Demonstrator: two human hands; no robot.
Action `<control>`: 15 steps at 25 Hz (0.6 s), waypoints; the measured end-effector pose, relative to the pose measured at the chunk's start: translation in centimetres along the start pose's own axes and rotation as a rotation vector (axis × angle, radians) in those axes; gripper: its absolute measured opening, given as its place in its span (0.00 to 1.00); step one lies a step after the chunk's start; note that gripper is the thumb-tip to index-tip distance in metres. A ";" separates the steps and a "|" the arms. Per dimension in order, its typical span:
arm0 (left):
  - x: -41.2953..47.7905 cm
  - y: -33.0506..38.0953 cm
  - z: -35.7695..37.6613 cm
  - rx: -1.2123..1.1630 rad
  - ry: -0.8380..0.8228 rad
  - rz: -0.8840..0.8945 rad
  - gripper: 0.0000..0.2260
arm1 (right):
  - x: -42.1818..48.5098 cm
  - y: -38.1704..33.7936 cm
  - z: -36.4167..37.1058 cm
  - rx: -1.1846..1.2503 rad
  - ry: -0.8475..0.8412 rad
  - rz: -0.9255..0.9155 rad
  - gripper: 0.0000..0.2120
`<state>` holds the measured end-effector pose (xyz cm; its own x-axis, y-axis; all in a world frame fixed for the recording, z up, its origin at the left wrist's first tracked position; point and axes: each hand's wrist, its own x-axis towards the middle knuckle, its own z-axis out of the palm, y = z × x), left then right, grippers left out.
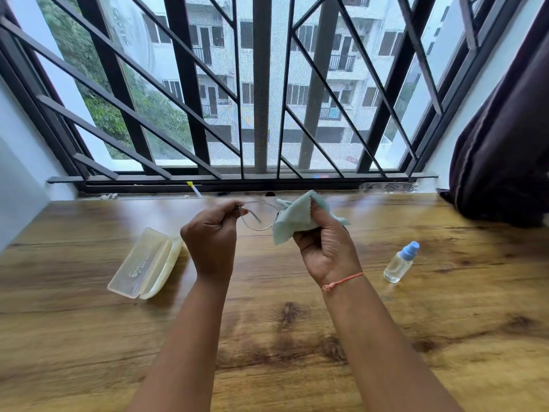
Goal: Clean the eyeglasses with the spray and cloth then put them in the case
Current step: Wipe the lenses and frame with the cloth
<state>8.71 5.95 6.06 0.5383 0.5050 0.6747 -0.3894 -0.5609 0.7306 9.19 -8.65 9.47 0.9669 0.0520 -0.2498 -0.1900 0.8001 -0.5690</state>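
Above the wooden bench, the left hand is closed on one end of the clear eyeglasses, and the right hand pinches the light green cloth around the other lens. The translucent case lies open at the left with nothing visible inside, and the spray bottle at the right holds clear liquid

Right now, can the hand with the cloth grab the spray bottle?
Probably not yet. The right hand is full, pinching the cloth on the eyeglasses. The spray bottle stands nearby on its side, with bare table between.
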 end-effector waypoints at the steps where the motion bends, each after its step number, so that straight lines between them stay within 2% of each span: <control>1: 0.0 0.0 -0.1 0.000 0.000 0.000 0.06 | 0.1 -0.1 -0.1 0.016 0.028 0.005 0.03; 2: 0.1 -0.1 -0.1 0.001 0.000 0.000 0.06 | 0.1 -0.2 -0.2 0.028 0.057 0.009 0.02; 7: 0.4 -0.3 -0.3 0.022 0.014 0.005 0.06 | 0.4 -0.4 -0.6 0.013 0.002 0.015 0.17; 15: 0.2 -0.3 -0.1 0.003 0.014 -0.010 0.06 | 0.1 0.4 -0.5 -0.098 -0.076 -0.002 0.11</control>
<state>8.85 6.30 6.03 0.5315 0.5201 0.6687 -0.3819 -0.5575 0.7371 9.11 -8.69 8.82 0.9768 0.0983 -0.1904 -0.1999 0.7379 -0.6446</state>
